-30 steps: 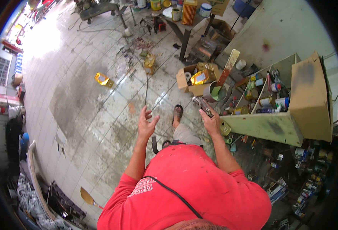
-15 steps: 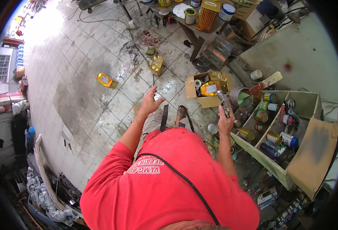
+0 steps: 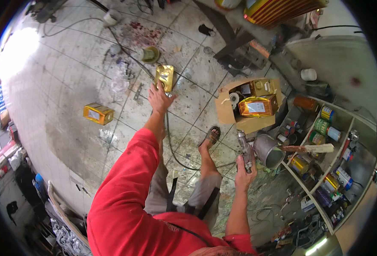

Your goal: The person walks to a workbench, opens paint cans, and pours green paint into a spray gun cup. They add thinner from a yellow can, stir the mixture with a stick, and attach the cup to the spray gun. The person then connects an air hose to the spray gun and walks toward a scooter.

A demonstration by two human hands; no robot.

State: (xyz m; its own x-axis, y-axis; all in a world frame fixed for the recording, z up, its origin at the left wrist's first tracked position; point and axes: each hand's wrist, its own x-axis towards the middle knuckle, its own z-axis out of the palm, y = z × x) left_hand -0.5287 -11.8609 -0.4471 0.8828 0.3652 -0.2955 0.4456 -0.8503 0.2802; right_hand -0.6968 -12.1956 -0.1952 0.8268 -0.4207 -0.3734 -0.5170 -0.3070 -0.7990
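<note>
My left hand reaches down over the floor with its fingers spread. Its fingertips overlap the near edge of a gold metal can; whether they touch it I cannot tell. In my right hand is a metal spray gun, gripped by its handle. A wide grey metal cup sits against the gun, its open mouth tipped to the right. A dark hose curves over the tiles toward the gun. On the floor at left lies an orange-and-gold can.
An open cardboard box holds several gold cans. Right of it stands a wooden shelf box full of tins and bottles; a wooden-handled tool crosses its front. A green tub and dark metal pieces lie farther off.
I have leaned forward and down. My left hand has moved out to the gold can. My right hand still holds the spray gun, now lower, in front of the cardboard box.
</note>
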